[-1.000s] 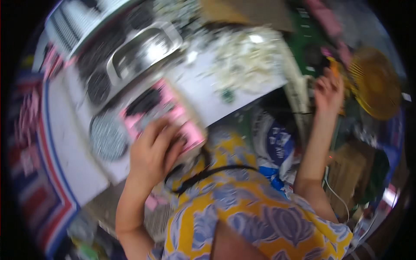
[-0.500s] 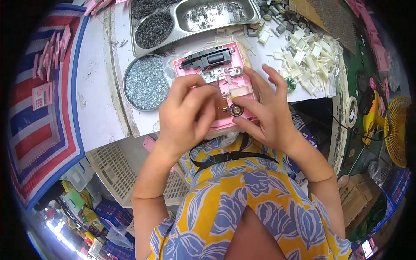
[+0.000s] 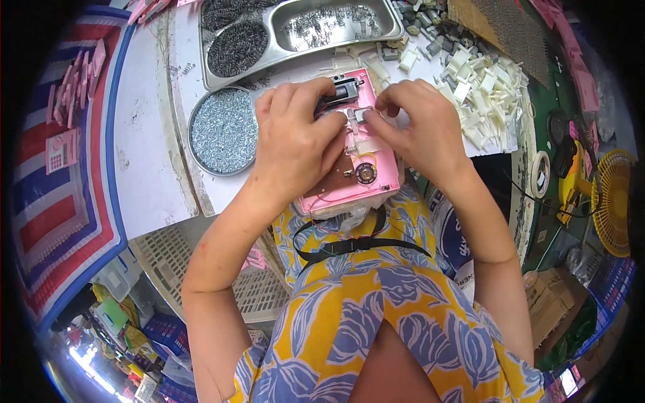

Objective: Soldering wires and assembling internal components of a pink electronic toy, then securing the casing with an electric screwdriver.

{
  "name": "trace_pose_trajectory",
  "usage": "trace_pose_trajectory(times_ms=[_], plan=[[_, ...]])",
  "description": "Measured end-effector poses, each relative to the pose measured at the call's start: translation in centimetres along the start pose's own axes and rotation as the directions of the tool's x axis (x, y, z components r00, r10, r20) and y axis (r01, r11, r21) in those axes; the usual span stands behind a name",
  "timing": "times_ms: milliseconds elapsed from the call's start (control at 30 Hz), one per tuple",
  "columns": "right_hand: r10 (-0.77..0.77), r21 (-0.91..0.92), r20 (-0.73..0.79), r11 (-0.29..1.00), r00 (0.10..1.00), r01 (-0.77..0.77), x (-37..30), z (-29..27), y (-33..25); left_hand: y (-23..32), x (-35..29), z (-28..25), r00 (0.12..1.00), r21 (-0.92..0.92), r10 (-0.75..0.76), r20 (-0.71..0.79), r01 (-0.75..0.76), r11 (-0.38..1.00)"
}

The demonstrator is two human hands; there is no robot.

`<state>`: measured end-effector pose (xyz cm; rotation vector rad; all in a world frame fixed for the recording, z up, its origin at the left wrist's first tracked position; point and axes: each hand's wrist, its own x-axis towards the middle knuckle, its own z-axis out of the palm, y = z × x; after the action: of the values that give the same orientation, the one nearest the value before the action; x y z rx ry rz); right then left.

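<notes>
A pink plastic panel point(image 3: 377, 147) lies at the table's near edge, its wired inner side facing up. It carries a black box-shaped part point(image 3: 348, 91), a brown board point(image 3: 329, 181), and a round black part point(image 3: 366, 173) with a metal centre. My left hand point(image 3: 292, 138) is curled over the panel's upper left, thumb and fingertips drawn together; what lies between them is hidden. My right hand point(image 3: 430, 124) comes from the right, thumb and bent forefinger closed in beside a small silver metal piece point(image 3: 361, 116). Whether they grip it is hard to see.
Left of the panel stands a round dish point(image 3: 223, 131) of small silver screws. Behind is a steel tray point(image 3: 269, 68) of dark springs. White plastic parts point(image 3: 480, 97) are heaped at the right, near a yellow power tool point(image 3: 573, 178). A plastic basket point(image 3: 171, 265) sits below the table.
Both hands have moved up the panel, away from the round black part. My right fingers, spread before, are now bent by the metal piece. My left hand now covers part of the black box-shaped part.
</notes>
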<state>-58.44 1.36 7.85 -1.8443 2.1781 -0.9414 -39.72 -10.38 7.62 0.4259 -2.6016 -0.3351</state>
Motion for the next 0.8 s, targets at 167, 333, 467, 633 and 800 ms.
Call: trace_pose_trajectory(times_ms=[167,333,467,633,800], plan=[[-0.035,-0.256,0.155,0.964,0.987,0.075,1.7,-0.5,-1.8,0.4,-0.9,0.6,0.997,0.035,-0.005,-0.074,0.008,0.999],[-0.062,-0.335,0.165,0.935,0.984,0.115,1.7,-0.2,-2.4,0.6,-1.2,1.2,0.997,0.067,0.003,-0.079,0.002,0.998],[0.044,-0.231,0.21,0.973,0.977,0.006,2.0,-0.3,-1.7,0.7,-1.5,1.4,0.998,0.089,0.015,-0.06,-0.009,0.996],[0.109,-0.169,0.384,0.985,0.917,-0.046,3.6,-1.1,-0.9,0.8,-1.3,1.4,0.998,0.135,0.028,-0.058,-0.02,0.991],[-0.289,-0.449,0.337,0.787,0.896,0.423,2.0,1.0,-2.0,0.8,-1.3,1.1,0.999,0.12,0.021,-0.026,-0.018,0.993]])
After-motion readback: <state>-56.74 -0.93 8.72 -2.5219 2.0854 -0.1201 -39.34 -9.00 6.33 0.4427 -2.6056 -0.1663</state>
